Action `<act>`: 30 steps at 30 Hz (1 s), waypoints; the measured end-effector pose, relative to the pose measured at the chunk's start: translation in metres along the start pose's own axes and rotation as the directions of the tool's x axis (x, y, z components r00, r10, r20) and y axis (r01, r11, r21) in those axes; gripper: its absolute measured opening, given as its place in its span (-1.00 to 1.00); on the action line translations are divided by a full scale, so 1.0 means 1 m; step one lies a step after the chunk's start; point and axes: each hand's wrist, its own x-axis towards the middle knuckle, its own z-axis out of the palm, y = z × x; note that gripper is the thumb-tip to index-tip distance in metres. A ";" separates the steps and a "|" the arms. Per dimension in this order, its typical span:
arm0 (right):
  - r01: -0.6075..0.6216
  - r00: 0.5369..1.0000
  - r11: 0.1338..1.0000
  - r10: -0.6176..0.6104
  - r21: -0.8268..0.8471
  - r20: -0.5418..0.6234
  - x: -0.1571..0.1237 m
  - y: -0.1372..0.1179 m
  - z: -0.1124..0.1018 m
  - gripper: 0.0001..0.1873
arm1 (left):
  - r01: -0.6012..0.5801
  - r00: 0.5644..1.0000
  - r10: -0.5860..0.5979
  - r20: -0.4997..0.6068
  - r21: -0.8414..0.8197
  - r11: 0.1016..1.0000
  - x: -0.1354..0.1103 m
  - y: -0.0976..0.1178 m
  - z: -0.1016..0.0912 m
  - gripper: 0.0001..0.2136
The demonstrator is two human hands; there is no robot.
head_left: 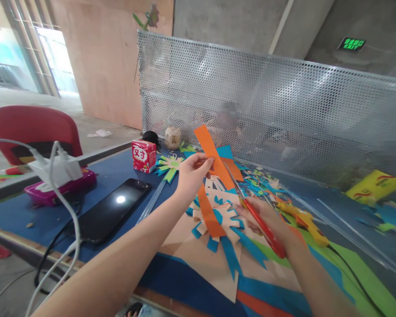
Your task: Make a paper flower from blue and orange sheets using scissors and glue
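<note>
At eleven o'clock from the scissors (262, 229) gripped in the right hand (277, 220), the left hand (191, 171) is pinching the orange strip (214, 154), lying eleven-to-five.

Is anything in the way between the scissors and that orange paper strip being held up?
Nothing visible. The left hand pinches the orange strip up, and the scissors in the right hand point their blades right at it.

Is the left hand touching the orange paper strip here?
Touching. The head view shows the left hand pinching the orange paper strip between thumb and fingertips, with no gap; the right hand holds the red scissors.
</note>
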 end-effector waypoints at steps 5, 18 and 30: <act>-0.045 0.999 0.999 0.044 0.028 0.028 0.000 0.002 0.000 -0.65 | -0.030 0.999 0.031 -0.017 0.013 0.999 0.002 -0.004 -0.003 -0.91; -0.205 0.979 0.976 0.203 0.073 0.029 -0.003 -0.009 0.003 -0.61 | -0.060 0.998 0.062 -0.014 0.096 0.994 0.002 -0.006 -0.004 -0.91; -0.267 0.959 0.961 0.258 0.070 0.116 -0.005 -0.011 0.002 -0.59 | -0.117 0.992 0.123 -0.008 0.242 0.963 0.002 -0.009 -0.008 -0.89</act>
